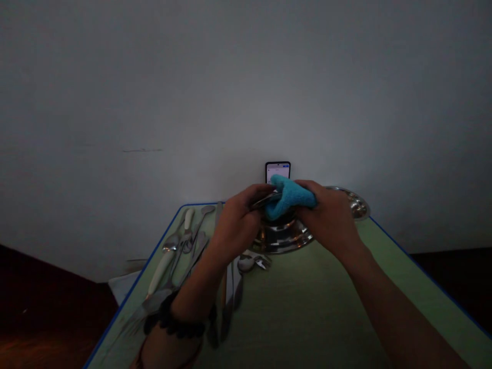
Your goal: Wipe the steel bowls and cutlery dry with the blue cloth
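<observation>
The left hand's [239, 218] closed fingers grip a metal utensil [266, 200] slanting rightward into the blue cloth [292, 197] bunched in the right hand's [331, 215] fingers.

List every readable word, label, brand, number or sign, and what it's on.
None readable.
Phone screen: small marks and a blue patch at top right, too small and blurred to read; lower part hidden behind the blue cloth.
Cutlery: no lettering visible.
</observation>
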A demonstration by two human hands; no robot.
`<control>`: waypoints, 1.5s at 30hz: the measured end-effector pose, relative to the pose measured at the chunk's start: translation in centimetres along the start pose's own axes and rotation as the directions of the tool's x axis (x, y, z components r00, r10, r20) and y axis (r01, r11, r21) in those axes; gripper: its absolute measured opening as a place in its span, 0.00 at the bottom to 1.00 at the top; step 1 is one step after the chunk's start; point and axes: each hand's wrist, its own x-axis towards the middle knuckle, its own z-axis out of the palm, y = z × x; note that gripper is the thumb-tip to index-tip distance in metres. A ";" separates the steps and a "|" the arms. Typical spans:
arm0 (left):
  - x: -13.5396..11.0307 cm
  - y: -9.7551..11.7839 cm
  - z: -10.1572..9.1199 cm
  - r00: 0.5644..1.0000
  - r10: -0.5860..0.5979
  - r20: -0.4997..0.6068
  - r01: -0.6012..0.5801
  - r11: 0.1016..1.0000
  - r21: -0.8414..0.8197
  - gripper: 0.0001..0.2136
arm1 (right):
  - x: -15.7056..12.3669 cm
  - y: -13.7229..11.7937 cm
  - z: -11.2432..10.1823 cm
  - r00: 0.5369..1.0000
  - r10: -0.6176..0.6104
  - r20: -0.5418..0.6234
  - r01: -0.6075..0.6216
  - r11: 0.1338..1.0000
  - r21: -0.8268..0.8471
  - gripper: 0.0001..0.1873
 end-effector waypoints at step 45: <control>0.1 1.2 -0.8 0.985 0.117 0.123 -0.134 0.982 0.137 0.12 | 0.4 0.6 -0.1 0.977 -0.070 0.202 0.070 0.998 0.007 0.14</control>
